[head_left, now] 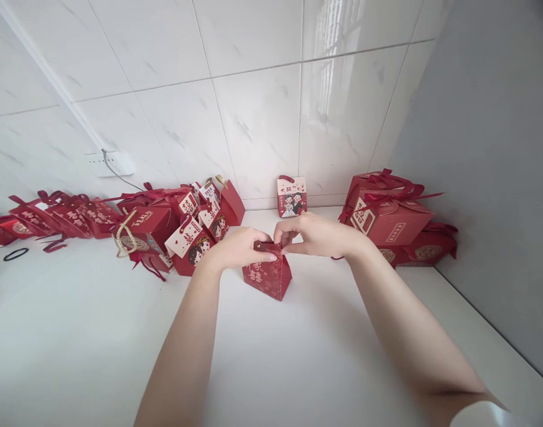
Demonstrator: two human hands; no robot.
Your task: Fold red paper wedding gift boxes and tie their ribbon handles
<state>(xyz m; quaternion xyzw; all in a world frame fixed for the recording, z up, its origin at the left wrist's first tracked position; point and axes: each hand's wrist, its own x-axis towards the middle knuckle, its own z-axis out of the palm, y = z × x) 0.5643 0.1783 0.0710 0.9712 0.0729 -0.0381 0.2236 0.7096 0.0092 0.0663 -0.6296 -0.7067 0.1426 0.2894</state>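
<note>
A small red gift box [266, 277] with pale printed characters and a peaked top stands on the white table in front of me. My left hand [240, 249] pinches its top edge from the left, thumb along the near face. At the right end of that same edge, my right hand [307, 234] has its fingers bent together by the corner. A dark red strap shows between the hands at the top. What lies between the right fingertips is partly hidden.
Red boxes with cartoon faces [194, 246] and a rope-handled box [151, 228] crowd the left. A cartoon-couple box [292, 198] stands by the tiled wall. Stacked ribboned boxes [391, 219] sit at right beside a grey panel [489, 178]. A black ring [16, 255] lies far left.
</note>
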